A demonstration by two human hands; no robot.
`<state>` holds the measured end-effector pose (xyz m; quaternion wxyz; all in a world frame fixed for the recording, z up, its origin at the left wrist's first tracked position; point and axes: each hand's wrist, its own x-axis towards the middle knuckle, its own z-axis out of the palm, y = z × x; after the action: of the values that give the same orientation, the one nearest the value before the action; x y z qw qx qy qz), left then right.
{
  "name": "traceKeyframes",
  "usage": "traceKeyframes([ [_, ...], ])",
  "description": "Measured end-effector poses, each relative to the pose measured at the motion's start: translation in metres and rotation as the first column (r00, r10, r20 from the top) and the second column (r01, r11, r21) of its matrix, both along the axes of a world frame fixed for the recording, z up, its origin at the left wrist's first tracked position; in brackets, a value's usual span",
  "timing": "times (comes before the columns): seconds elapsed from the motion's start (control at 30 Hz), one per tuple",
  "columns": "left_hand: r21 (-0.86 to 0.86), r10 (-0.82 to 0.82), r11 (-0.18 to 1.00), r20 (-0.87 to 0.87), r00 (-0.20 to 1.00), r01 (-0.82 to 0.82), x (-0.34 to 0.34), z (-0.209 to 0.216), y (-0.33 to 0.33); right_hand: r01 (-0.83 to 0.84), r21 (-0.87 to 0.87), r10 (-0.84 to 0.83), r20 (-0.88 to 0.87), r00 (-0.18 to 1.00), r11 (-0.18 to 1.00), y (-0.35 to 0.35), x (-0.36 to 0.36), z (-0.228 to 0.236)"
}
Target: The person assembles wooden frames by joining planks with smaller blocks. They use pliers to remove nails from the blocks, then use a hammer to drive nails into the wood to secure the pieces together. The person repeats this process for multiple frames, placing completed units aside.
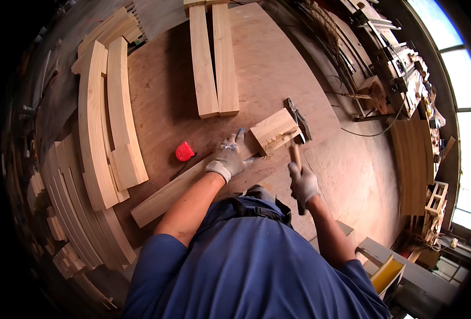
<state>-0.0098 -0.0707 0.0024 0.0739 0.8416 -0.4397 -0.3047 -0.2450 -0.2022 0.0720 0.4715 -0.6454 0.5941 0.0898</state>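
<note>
My left hand point(231, 155), in a pale work glove, lies on a long wooden beam point(163, 203) with its fingers spread. A short wooden block point(274, 127) sits at the beam's far right end, with rough, chipped wood along its near edge. In my gloved right hand point(303, 183) is a hammer point(296, 154), held by its handle, its head close to the block's right corner. Whether the head touches the wood I cannot tell. Pliers point(299, 119) lie just beyond the block. Left of my left hand is a red tape measure point(184, 151).
Two thick timbers point(227, 69) lie side by side at the far middle of the plywood worktop point(270, 58). More planks point(94, 127) are stacked along the left. Clamps and scraps crowd a bench point(389, 64) at the far right. A yellow-and-grey frame point(388, 274) stands near my right elbow.
</note>
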Motion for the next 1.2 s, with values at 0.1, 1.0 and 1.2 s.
traceKeyframes([
  [0.1, 0.002, 0.000, 1.000, 0.021, 1.000, 0.000, -0.002, -0.001, -0.002, 0.157, -0.023, -0.154, 0.090, 0.984, 0.987, -0.017, 0.021, -0.020],
  [1.0, -0.032, -0.021, 0.999, 0.080, 0.997, 0.023, -0.003, -0.009, -0.002, -0.220, -0.184, 0.219, -0.026, 0.975, 0.958, 0.030, 0.000, -0.030],
  [1.2, -0.008, -0.028, 1.000, 0.080, 0.996, 0.029, -0.004, -0.005, -0.003, -0.272, -0.224, 0.266, -0.058, 0.962, 0.936, 0.018, -0.005, -0.037],
])
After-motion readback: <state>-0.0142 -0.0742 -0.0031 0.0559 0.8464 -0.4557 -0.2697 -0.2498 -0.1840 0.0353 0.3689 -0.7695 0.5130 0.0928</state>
